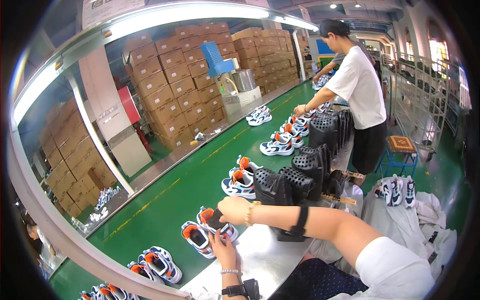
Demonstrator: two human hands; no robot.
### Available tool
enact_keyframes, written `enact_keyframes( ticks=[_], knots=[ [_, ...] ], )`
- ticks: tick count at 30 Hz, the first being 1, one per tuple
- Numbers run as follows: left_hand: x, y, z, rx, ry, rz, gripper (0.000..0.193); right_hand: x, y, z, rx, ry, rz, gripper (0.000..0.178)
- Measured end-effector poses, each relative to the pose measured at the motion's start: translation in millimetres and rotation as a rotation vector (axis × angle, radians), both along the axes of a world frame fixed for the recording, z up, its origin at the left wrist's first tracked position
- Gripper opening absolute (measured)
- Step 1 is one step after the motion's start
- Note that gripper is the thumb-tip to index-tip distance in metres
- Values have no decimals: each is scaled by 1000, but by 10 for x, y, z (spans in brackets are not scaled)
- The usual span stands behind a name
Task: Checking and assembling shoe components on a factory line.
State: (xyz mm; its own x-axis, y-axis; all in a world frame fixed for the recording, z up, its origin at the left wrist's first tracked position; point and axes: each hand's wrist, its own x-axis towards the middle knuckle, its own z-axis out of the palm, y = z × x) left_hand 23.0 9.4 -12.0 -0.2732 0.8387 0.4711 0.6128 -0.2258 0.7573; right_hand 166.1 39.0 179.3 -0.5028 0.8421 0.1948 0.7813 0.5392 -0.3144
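Observation:
A white, blue and orange sneaker (229, 232) stands at the inner edge of the green belt, with its mate (196, 238) beside it on the left. My right hand (234, 210) pinches a black insole (215, 220) at the sneaker's opening, its front part inside the shoe. Against the near side of the same sneaker, my left hand (223, 250) grips with its fingers; the thumb is partly hidden. More matching sneakers (240, 182) stand farther up the belt. Close by them are several black perforated foot-shaped forms (272, 186).
The green belt (150, 212) runs diagonally past a metal ledge (257, 250). More sneakers (161, 265) stand at lower left. A co-worker in a white shirt (357, 82) handles shoes farther along. Stacked cartons (175, 75), a blue-topped machine (220, 62) and a stool (400, 145) stand around.

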Motion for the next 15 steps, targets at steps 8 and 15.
enact_keyframes(
  ticks=[8,15],
  knots=[
    [-84,-34,12,-5,-59,19,35,-688,647,-757,97,-108,42,24],
    [-95,-53,46,-4,-44,50,33,-1059,709,-1133,176,-222,-92,13]
  ],
)
